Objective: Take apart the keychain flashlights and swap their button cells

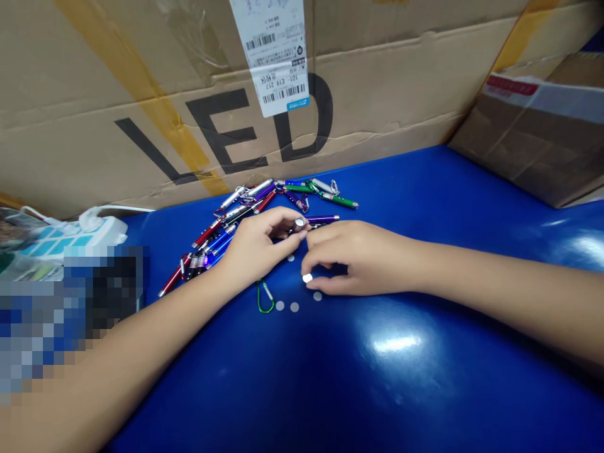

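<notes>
Person's left hand curled round small silver-capped keychain torch, low over glossy blue tabletop. Person's right hand pinches small silver button cell just beside. Risk: pinched cell may slip and mix among loose silver cells.

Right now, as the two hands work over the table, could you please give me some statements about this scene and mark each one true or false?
1. A green carabiner lies on the table beside the left hand. True.
2. The left hand holds a small pen light with a silver end. True.
3. The table is red. False: it is blue.
4. The small round discs lie inside a box. False: the discs lie on the bare table, close to the right hand.
5. The cardboard box behind the hands bears the letters LED. True.
</notes>
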`<state>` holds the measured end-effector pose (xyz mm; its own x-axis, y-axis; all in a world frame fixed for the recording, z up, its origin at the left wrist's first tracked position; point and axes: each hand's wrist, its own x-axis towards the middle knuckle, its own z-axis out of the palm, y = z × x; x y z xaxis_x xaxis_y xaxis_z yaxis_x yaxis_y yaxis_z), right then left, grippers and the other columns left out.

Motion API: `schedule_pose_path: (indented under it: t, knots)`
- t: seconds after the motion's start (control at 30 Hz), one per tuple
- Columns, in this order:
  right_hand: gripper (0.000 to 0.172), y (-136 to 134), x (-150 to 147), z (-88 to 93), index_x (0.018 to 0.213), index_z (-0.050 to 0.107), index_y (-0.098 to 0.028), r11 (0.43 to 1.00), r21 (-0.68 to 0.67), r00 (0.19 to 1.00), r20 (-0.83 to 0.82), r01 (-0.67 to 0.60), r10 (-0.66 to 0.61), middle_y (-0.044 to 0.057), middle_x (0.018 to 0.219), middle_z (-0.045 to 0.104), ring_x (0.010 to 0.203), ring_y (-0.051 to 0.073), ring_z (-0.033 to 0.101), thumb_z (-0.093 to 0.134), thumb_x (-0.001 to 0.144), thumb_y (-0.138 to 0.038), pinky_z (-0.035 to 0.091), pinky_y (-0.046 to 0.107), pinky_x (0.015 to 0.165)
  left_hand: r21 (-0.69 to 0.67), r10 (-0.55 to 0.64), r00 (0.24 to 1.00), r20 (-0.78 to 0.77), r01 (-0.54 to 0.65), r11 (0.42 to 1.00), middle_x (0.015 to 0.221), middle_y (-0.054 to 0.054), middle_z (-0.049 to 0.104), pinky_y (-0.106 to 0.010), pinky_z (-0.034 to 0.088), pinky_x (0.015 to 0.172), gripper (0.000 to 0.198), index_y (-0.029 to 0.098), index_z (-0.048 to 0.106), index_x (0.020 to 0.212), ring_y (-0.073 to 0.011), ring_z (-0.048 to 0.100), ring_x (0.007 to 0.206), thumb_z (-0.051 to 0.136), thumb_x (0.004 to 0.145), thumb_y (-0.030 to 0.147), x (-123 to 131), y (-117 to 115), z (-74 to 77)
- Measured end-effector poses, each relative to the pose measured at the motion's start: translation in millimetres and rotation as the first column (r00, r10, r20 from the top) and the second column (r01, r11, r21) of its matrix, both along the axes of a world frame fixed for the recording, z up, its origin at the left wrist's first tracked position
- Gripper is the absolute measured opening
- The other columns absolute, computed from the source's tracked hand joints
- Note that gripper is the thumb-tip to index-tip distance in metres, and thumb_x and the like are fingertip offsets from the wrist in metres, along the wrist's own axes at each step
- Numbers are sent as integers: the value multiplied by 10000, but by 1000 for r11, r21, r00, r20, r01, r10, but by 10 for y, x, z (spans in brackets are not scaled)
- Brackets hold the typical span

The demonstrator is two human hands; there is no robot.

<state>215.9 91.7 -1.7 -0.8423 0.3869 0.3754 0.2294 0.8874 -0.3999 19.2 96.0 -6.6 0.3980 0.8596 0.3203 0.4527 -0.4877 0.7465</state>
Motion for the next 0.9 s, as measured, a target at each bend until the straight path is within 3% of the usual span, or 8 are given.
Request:
schedule_pose_path:
  t: [0.1,0.2,0.37,0.9]
  knots:
    - [116,-20,-8,6,867,715,-180,997,-68,984,173,44,-31,11,749,593,699,124,546,618,829,-230,394,242,646,-16,-5,1000,5,5,1000,874,-22,710,-233,536,698,90,164,631,880,-127,666,758,637,800,206,8,4,-9]
    - [160,-40,-7,65,932,707,-181,984,-144,969,237,109,-73,0,724,587,657,118,523,657,801,-258,369,234,601,-23,-3,1000,8,4,1000,874,-22,706,-241,537,695,92,168,626,881,-129,664,756,643,799,208,9,0,-13]
    - [82,-73,10,170,846,728,-215,963,-267,946,318,22,67,-14,732,586,648,100,506,669,789,-213,355,223,587,-45,-6,1000,6,7,999,898,-42,715,-261,538,722,95,160,621,882,-152,680,804,640,800,203,9,-12,-4]
    - [145,-119,-47,210,831,702,-203,976,-171,879,476,138,-41,-5,829,669,714,132,552,570,840,-144,345,257,613,-40,-12,1000,-13,12,999,897,-58,713,-281,530,689,129,155,637,894,-175,682,799,626,799,243,-1,-2,-11]
